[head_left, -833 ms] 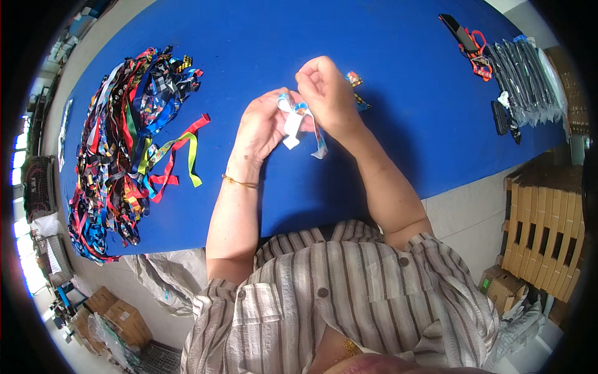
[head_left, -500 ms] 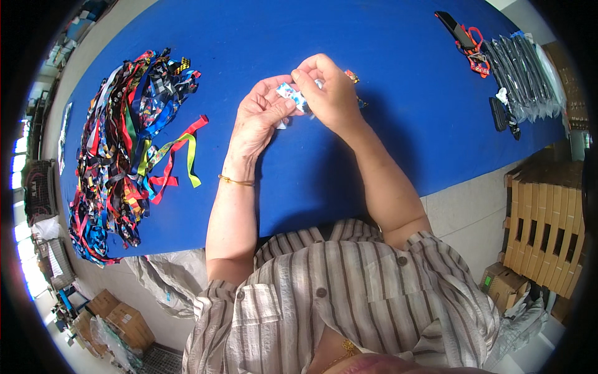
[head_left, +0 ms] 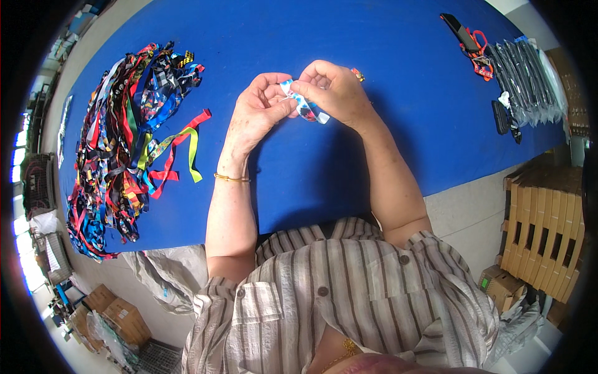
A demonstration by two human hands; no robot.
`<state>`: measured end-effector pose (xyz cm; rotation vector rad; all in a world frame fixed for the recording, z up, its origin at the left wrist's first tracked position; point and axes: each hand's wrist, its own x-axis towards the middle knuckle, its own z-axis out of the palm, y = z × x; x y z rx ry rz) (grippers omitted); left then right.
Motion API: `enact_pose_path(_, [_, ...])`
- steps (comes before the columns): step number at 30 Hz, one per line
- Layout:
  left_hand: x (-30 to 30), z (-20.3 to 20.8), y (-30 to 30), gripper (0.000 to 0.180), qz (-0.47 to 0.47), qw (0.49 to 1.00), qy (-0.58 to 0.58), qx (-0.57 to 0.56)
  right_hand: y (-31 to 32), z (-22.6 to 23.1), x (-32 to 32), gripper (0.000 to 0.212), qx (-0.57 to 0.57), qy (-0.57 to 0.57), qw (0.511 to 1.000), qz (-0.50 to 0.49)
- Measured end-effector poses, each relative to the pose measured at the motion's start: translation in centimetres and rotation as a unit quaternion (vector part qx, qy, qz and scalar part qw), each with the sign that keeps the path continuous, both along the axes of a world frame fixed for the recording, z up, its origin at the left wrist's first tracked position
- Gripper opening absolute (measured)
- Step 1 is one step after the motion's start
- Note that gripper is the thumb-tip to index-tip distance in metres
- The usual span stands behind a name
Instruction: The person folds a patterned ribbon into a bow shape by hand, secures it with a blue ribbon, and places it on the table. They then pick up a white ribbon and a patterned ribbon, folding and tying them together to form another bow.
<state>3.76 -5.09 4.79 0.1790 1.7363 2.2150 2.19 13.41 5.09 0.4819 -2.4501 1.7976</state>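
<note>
Between both hands, above the middle of the blue table [head_left: 374, 156], is a short printed ribbon strip [head_left: 306, 111] in white, light blue and dark colours. My left hand [head_left: 265, 106] pinches its left part between thumb and fingers. My right hand [head_left: 333, 90] is closed on its upper part, thumb pressed against the curled fingers. One end of the ribbon hangs below the fingers, bent in a loop. A small piece with orange and red print [head_left: 357, 75] shows just beyond my right hand; most of it is hidden.
A large heap of colourful ribbons [head_left: 118, 143] lies at the left, with red and yellow-green ends trailing inward. At the far right are orange-handled scissors [head_left: 481, 42], a black phone-like object [head_left: 458, 31] and a row of plastic-wrapped dark packs [head_left: 526, 78]. Cardboard [head_left: 542, 230] stands right of the table.
The ribbon has been turned and now hangs down in a loop below the fingers, showing more of its length. My right hand has shifted slightly right and down.
</note>
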Motion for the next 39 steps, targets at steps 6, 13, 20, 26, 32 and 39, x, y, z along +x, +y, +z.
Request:
enact_pose_path(6, [0.0, -0.2, -0.1, 0.037, -0.010, 0.999, 0.012, -0.043, 0.0, 0.2, 0.1, 0.019, 0.006, -0.052, 0.998, 0.037])
enact_pose_path(13, [-0.2, -1.0, -0.1, 0.015, -0.077, 0.996, -0.048, 0.023, 0.4, -0.9, -0.6, 0.019, -0.065, -0.094, 0.992, 0.059])
enact_pose_path(20, [-0.1, -1.5, 0.4, 0.011, -0.094, 0.993, -0.070, 0.026, 0.6, -1.3, -0.9, 0.024, -0.118, -0.125, 0.984, 0.048])
enact_pose_path(26, [0.0, -0.7, 0.3, 0.012, -0.014, 0.998, -0.033, 0.057, 0.8, -0.2, -0.9, 0.032, -0.127, -0.142, 0.981, -0.027])
enact_pose_path(32, [-0.6, -1.0, -0.3, 0.012, 0.042, 0.994, -0.030, 0.099, 1.0, -0.3, -0.9, 0.032, -0.176, -0.101, 0.978, 0.039])
enact_pose_path(39, [-0.5, -1.3, -0.4, 0.010, 0.028, 0.995, -0.028, 0.096, 0.4, 0.0, -0.5, 0.028, -0.141, -0.075, 0.982, 0.105])
